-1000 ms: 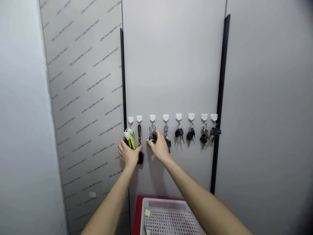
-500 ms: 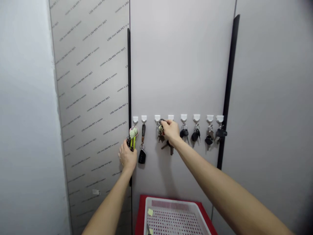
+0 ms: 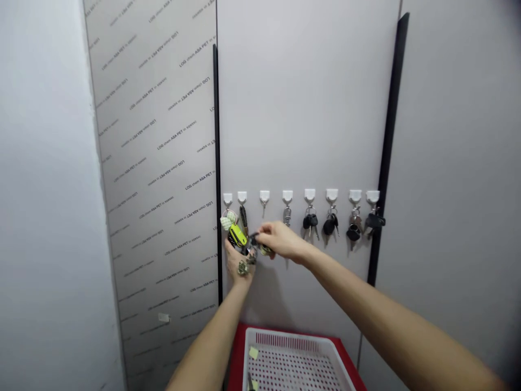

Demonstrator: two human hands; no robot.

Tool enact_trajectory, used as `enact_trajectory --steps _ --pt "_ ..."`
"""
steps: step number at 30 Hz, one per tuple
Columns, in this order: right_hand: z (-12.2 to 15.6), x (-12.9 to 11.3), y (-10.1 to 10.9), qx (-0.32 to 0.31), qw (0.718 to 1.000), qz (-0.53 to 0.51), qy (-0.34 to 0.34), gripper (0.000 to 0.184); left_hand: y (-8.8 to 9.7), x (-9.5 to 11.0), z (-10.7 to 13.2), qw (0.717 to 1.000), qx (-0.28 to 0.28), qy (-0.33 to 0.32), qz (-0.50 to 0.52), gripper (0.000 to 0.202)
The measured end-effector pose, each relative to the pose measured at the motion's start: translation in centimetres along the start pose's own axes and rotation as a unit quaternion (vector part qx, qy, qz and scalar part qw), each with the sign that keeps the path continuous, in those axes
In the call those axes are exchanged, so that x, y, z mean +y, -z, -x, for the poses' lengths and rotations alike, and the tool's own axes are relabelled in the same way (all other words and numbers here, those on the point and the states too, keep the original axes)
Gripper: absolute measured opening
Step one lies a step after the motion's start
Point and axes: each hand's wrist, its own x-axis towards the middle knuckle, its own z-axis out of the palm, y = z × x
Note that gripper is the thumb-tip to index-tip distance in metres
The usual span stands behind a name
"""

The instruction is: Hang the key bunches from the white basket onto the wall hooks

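My left hand (image 3: 240, 265) is closed around the lower part of a keychain with a yellow-green fob (image 3: 237, 235) and a pale checked charm (image 3: 228, 218). That keychain hangs from the leftmost white hook (image 3: 227, 198) and is tilted to the right. My right hand (image 3: 281, 240) pinches a bunch of keys (image 3: 251, 255), which dangles over my left hand's fingers and wrist. Between the hands, the two sets overlap, and I cannot tell whether they are joined. Behind them, a dark braided strap (image 3: 243, 216) hangs from the second hook, its lower end hidden.
Several key sets, such as this black-headed bunch (image 3: 330, 224), hang from hooks further right. A white perforated basket (image 3: 293, 339) stands below on a red surface (image 3: 240, 347), with yellow notes inside. Long black handles (image 3: 393, 108) run along the panel edges.
My right hand has taken the bunch of keys off the third hook and brought it left and down to my left hand. The left hand has shifted right, tilting the yellow-green keychain.
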Motion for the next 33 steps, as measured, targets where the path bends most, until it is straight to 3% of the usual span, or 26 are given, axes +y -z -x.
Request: enact_trajectory --steps 4,7,10,12,14,16,18,19,23,25,27,30,33 --pt "4.4 5.8 0.0 -0.036 0.996 -0.023 -0.084 0.003 1.9 0.0 -1.3 0.999 0.006 0.003 0.042 0.045" --pt "7.5 11.2 -1.7 -0.068 0.987 -0.001 -0.148 0.005 3.9 1.2 -2.2 0.992 -0.020 -0.027 0.120 0.029" --pt "9.4 15.4 -3.6 -0.105 0.979 0.093 -0.147 0.010 5.5 4.2 -3.5 0.980 -0.031 -0.064 0.185 0.028" --pt "9.4 16.3 -3.9 -0.113 0.977 0.137 -0.122 0.012 6.3 7.0 -4.8 0.971 -0.011 -0.099 0.217 0.029" --pt "8.3 15.0 -2.8 -0.049 0.986 0.138 -0.080 0.014 6.8 9.8 -6.0 0.961 0.019 -0.133 0.242 0.027" --pt "6.3 12.3 -0.7 0.098 0.988 0.113 -0.037 0.021 7.1 11.9 -6.6 0.950 0.020 -0.148 0.274 0.027" --pt "3.9 9.3 1.4 0.258 0.961 0.102 -0.020 0.032 7.0 12.9 -6.6 0.942 -0.006 -0.159 0.295 0.029" --pt "2.8 8.1 2.2 0.302 0.947 0.107 -0.014 0.036 6.9 13.1 -6.3 0.941 -0.015 -0.167 0.292 0.029" --pt "-0.3 6.0 2.8 0.309 0.930 0.198 -0.033 0.026 6.1 13.3 -5.4 0.949 -0.008 -0.188 0.255 0.030" --pt "-0.8 5.9 2.6 0.316 0.926 0.200 -0.049 0.017 6.0 13.2 -5.0 0.948 -0.040 -0.166 0.270 0.032" --pt "-0.9 5.4 2.8 0.340 0.926 0.166 -0.021 0.018 6.2 12.7 -4.2 0.946 -0.092 -0.139 0.277 0.032" --pt "-1.3 3.4 4.7 0.385 0.914 0.104 0.073 0.020 6.3 9.7 -1.4 0.959 -0.154 -0.122 0.205 0.031" --pt "-1.8 1.1 6.7 0.415 0.899 0.061 0.125 0.020 5.4 4.5 3.2 0.961 -0.226 -0.095 0.125 0.037"
